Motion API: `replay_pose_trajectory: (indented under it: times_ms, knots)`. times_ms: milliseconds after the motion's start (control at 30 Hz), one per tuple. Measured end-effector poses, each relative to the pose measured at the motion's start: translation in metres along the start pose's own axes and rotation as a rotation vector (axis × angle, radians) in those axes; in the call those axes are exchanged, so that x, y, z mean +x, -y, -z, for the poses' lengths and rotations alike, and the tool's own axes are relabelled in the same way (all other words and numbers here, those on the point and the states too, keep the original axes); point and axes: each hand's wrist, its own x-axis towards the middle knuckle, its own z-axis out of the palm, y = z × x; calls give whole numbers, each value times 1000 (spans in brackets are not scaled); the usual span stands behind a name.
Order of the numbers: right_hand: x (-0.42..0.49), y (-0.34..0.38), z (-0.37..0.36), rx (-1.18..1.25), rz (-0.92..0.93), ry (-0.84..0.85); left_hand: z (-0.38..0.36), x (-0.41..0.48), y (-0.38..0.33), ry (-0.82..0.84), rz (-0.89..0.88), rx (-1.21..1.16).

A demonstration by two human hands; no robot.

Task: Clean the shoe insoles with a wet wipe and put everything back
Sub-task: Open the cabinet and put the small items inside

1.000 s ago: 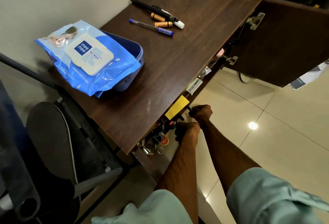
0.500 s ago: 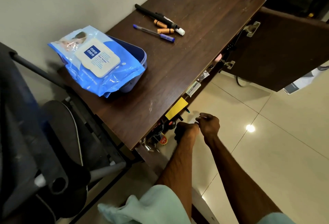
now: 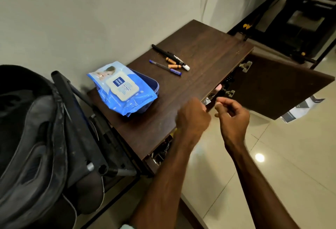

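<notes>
Head view: wet wipe pack (image 3: 122, 87) sits on blue tub (image 3: 155, 87) at left end of cabinet top (image 3: 209, 54), apart from both hands. Insoles unseen.

Left hand (image 3: 193, 117) over cabinet top's front edge, curled, blurred; contents unclear.

Right hand (image 3: 234, 117) just off that edge, fingers loosely curled, empty.

Likely next: steady pack, lift flap, pull one wipe.

the dark cabinet top (image 3: 205, 76) bore a blue tub (image 3: 156, 88) under the wipes pack (image 3: 122, 87), a marker (image 3: 168, 55), a pen (image 3: 165, 67) and two batteries (image 3: 174, 66).
</notes>
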Motion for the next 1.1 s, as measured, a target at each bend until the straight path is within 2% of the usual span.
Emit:
replay_pose_trajectory:
  times_ms: [33, 133, 200, 300, 367, 533, 733, 1100]
  knots:
    - [8, 14, -4, 4, 41, 25, 7, 3, 1, -67, 7, -9]
    - [28, 47, -21, -27, 164, 118, 34, 11, 7, -410, 7, -104]
    - [45, 58, -35, -123, 214, 197, 36, 12, 8, -488, -7, -140]
    - [77, 65, -65, -295, 190, 319, 20, 8, 10, -409, 6, -70]
    - [96, 65, -85, -380, 222, 340, 13, 9, 11, -369, 19, -57]
    - [143, 76, -131, -530, 332, 381, 10, 13, 11, -368, 20, -85]
    - [165, 75, -160, -836, 298, 497, 14, 15, 18, -364, 39, -133]
    - [174, 59, -167, -890, 313, 501, 10, 17, 15, -366, 33, -219]
